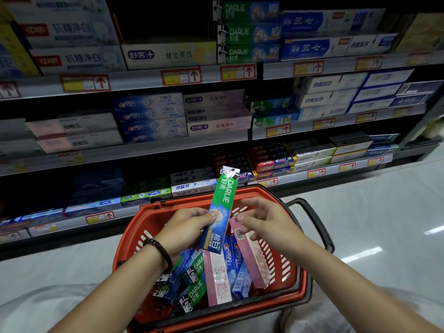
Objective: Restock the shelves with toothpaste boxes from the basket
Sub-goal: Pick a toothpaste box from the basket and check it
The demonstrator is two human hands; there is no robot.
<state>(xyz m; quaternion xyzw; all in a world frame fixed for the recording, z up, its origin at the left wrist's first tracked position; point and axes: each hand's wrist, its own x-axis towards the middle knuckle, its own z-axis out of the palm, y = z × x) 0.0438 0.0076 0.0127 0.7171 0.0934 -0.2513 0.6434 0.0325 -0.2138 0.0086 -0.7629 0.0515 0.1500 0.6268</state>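
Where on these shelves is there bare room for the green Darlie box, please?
The top shelf has a dark gap above the single white box, bordered by the red-labelled stack on the left and the Darlie stack on the right. The middle shelf's Crest stack and pink stack sit tightly packed, and the basket is crowded.

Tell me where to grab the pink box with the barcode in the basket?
Probably by its top end, the barcode end, pinched across the narrow sides from above. The pink box leans in the basket with that end raised and free; its lower end sits deep beside the blue box. The right hand hangs open just above it, while the left hand holds the green box.
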